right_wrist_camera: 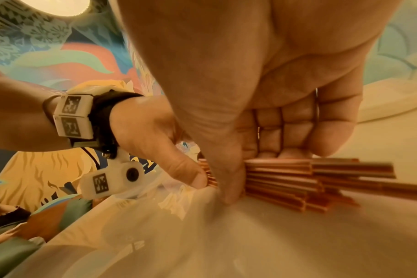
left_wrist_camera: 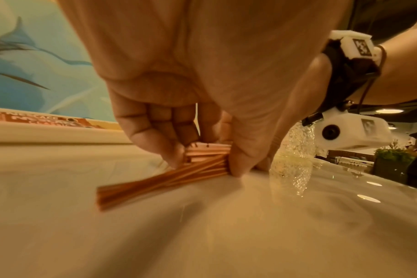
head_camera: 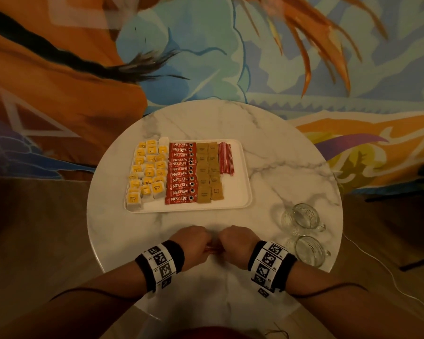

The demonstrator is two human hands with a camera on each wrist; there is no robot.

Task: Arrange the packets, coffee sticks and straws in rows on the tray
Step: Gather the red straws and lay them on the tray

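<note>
Marble table [head_camera: 267,148], both hands [head_camera: 194,243] gripping straws [left_wrist_camera: 160,178]

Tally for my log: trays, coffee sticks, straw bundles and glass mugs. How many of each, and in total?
tray: 1
coffee sticks: 11
straw bundles: 2, one on the tray, one gripped by the left hand and right hand on the table
glass mugs: 2
Total: 16
</note>
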